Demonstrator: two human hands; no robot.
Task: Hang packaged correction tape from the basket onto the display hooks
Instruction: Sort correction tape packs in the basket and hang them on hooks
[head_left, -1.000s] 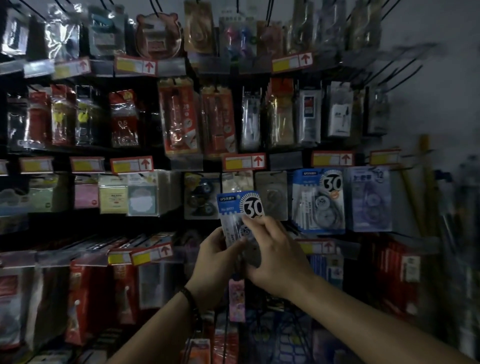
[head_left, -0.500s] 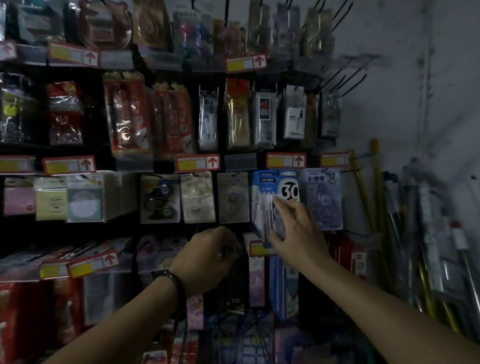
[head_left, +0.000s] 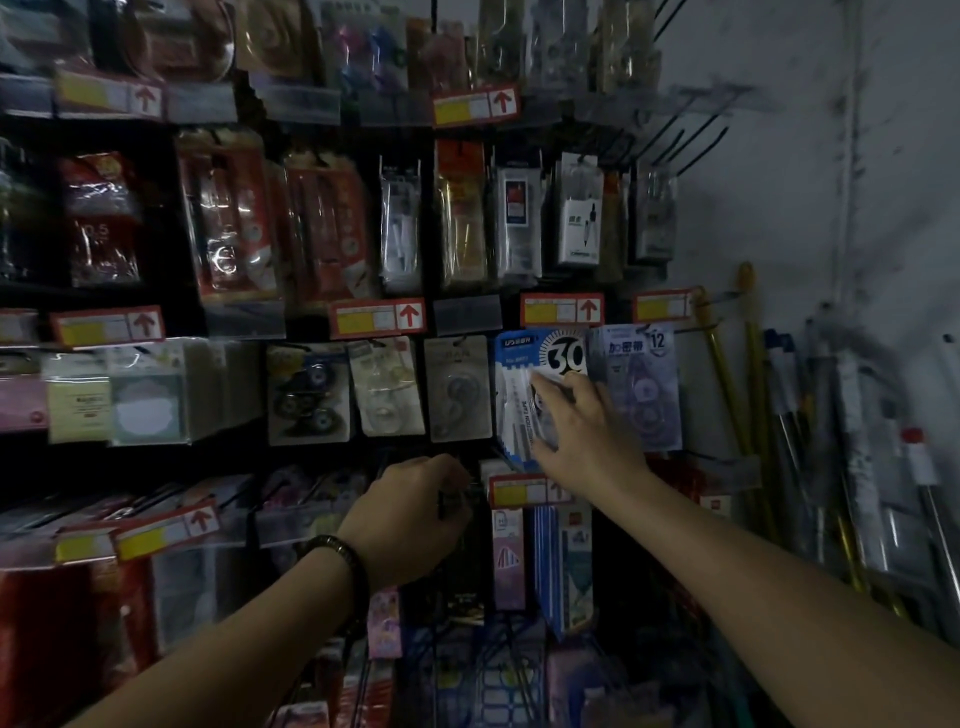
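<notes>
The blue-and-white carded correction tape pack with a big black "30" (head_left: 524, 364) hangs in the third row of the dark display rack (head_left: 467, 317), second from the rack's right edge. It sits just below a red-and-yellow price tag (head_left: 563, 309) and touches a pale lilac pack marked "12" (head_left: 641, 384) on its right. Its long axis is upright, the header at the top where the hook should pass through (the hook itself is lost in the gloom).

The right hand (head_left: 584, 434) is the nearer one. Its fingers (head_left: 543, 382) are stretched almost straight and laid flat on the pack's clear blister, so the pack lies straight ahead of and slightly above the palm. I cannot tell whether the thumb hooks behind the lower edge.

The left hand (head_left: 415, 512) is lower and to the left, near the row beneath. Its fingers curl towards the rack, and whether they hold anything cannot be made out.

The pack looks seated, so what is probably left is a push straight in towards the rack. The card is thin and will likely swing.
</notes>
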